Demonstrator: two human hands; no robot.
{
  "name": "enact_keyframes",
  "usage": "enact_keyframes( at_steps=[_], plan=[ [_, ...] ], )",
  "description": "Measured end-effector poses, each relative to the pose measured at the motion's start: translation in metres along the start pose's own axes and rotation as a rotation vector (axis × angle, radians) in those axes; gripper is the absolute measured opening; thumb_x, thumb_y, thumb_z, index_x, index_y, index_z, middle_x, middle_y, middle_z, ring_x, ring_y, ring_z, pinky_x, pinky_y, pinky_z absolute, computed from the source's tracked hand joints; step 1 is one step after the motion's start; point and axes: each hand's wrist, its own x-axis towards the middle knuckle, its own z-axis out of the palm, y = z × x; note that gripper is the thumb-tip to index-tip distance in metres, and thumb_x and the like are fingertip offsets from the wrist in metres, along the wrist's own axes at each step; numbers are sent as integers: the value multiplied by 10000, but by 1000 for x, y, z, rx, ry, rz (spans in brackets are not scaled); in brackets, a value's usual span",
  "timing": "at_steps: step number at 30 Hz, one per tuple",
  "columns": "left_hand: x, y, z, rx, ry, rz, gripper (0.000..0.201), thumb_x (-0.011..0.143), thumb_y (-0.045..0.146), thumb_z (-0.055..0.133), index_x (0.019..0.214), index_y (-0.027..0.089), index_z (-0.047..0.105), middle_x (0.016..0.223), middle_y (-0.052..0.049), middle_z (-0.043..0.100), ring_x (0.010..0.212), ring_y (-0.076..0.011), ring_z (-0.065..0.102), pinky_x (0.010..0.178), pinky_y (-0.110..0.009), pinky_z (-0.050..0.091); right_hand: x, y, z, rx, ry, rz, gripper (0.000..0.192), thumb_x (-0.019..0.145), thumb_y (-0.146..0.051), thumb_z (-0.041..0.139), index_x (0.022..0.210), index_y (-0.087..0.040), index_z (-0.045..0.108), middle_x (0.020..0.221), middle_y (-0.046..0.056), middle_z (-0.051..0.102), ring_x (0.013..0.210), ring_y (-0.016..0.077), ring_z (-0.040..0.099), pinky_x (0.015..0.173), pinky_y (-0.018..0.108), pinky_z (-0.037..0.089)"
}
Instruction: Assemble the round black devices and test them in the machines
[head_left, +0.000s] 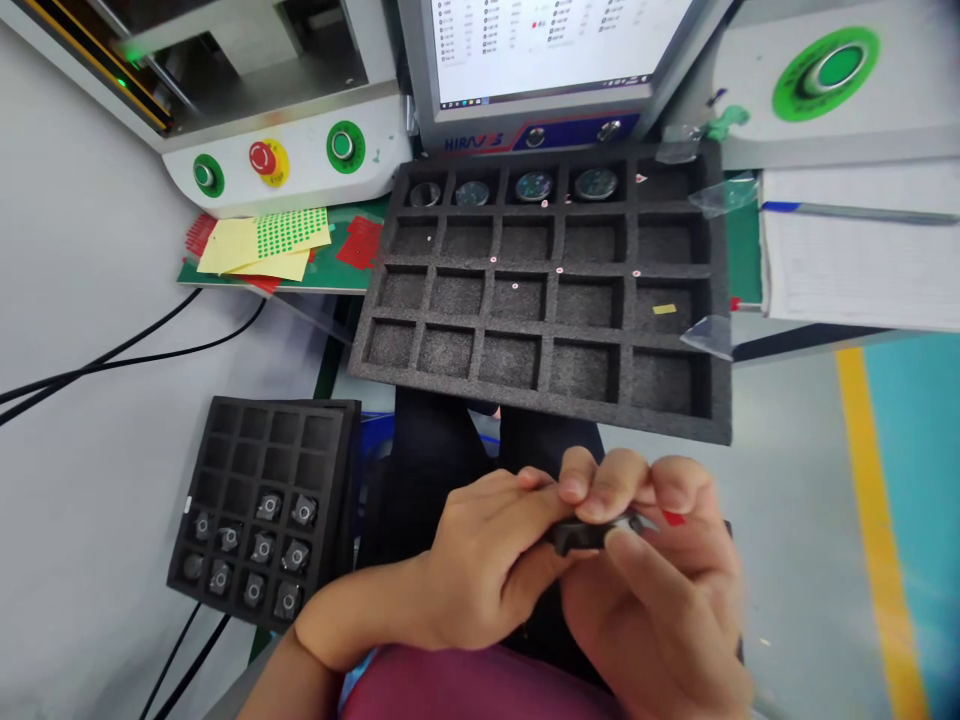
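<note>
Black part (581, 533), small and dark, pinched over the person's lap between left hand (487, 560) and right hand (652, 590), both closed on it with fingertips pressed along its top edge; its shape is mostly hidden by the fingers. Listed by size. Large foam tray (720, 330): grid of square pockets on the counter edge ahead, overhanging toward the lap, nearly all pockets bare; four round lens-like discs (534, 185) in the back row, a yellow slip (664, 309) in one right-hand pocket. Monitor (555, 50) behind the tray, machine panel with red stop button (262, 157) to its left. Small foam tray (337, 500): lower left, well apart from the hands, its near pockets holding dark fitted components (262, 548). Sticker sheets (292, 230), green-dotted, near the panel. Risks, as judged: a fingertip-only hold above the lap could let the part slip and fall between the knees; the overhanging large tray could tip if nudged from below; fingers pressing on any optical face could smudge it; a red tag (673, 518) by the right fingers might peel loose.
</note>
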Motion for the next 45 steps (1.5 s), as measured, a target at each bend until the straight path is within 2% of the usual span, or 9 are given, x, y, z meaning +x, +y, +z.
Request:
enact_keyframes(
  at_steps=[7,12,14,20,29,32,37,40,45],
  plan=[
    [9,-1,-2,118,-20,144,205,1008,178,409,1083,115,590,860,-79,742,769,-182,702,709,-280,567,8,0,-2,88,-36,16,303,708,-26,709,769,-231,495,678,-90,617,696,100,567,867,362,587],
    [10,3,-2,137,-28,108,197,1012,189,419,1087,120,587,845,-65,748,735,-172,707,738,-290,577,8,2,-21,143,-173,97,253,787,-396,748,922,-265,579,755,-27,588,777,157,571,871,394,583],
    [10,5,-1,148,-27,83,218,1023,214,407,1078,109,590,808,-64,742,719,-179,708,725,-297,583,7,1,-25,131,-206,120,283,784,-434,709,972,-258,593,805,-1,574,835,178,575,858,393,584],
    [11,5,0,139,-47,61,280,1034,216,351,1051,95,602,825,-94,737,762,-203,714,697,-318,589,6,1,-19,119,-95,124,185,770,-250,732,898,-253,599,740,-17,543,783,145,557,784,304,586],
    [12,6,-3,211,-52,100,261,1014,136,336,1071,84,586,836,-83,727,746,-189,696,726,-303,575,8,8,-11,208,-7,125,293,707,-153,796,793,-224,525,681,-67,544,718,90,571,795,231,576],
    [10,6,-5,194,-91,45,255,1012,132,349,1077,82,590,874,-97,742,787,-201,714,745,-317,586,9,11,-11,180,-8,121,252,742,-150,770,803,-228,538,703,-66,557,734,89,587,826,250,581],
    [9,7,-5,-36,-123,-204,225,1010,245,457,1040,117,640,899,-92,761,784,-201,731,741,-317,592,9,12,-17,81,-111,59,198,806,-283,731,964,-248,616,825,-16,627,848,147,644,794,343,626],
    [9,6,-2,-136,-69,-280,212,998,260,496,999,136,667,865,-77,759,742,-182,725,729,-293,587,8,14,-18,30,-76,22,200,842,-194,702,999,-282,614,849,-22,656,875,143,657,792,357,638],
    [8,4,8,-137,2,-334,200,987,222,497,1029,122,665,949,-108,758,844,-208,728,813,-327,587,13,20,-14,66,-48,-4,185,856,-121,671,932,-267,585,835,-35,672,876,125,661,836,389,636]
  ],
)
